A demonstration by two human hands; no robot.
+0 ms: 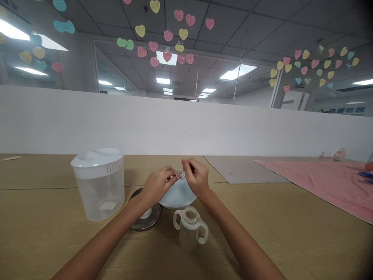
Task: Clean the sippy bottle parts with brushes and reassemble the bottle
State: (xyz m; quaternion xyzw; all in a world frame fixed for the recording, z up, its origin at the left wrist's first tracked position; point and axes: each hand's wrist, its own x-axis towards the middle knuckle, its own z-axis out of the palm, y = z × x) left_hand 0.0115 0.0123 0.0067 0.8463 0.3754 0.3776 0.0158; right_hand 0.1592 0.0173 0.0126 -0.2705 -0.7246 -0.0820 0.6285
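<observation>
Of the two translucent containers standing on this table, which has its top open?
The smaller, two-handled bottle, nearer the camera: its round mouth is uncovered. The larger bucket at the picture's left has a white lid on.

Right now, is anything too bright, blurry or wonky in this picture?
Head view: ceiling lights glare white; head view: the small round piece by the left fingers looks soft, too tiny to make out; head view: the lidded tub seems to lean, perhaps lens distortion, and right-hand corners go dark.
</observation>
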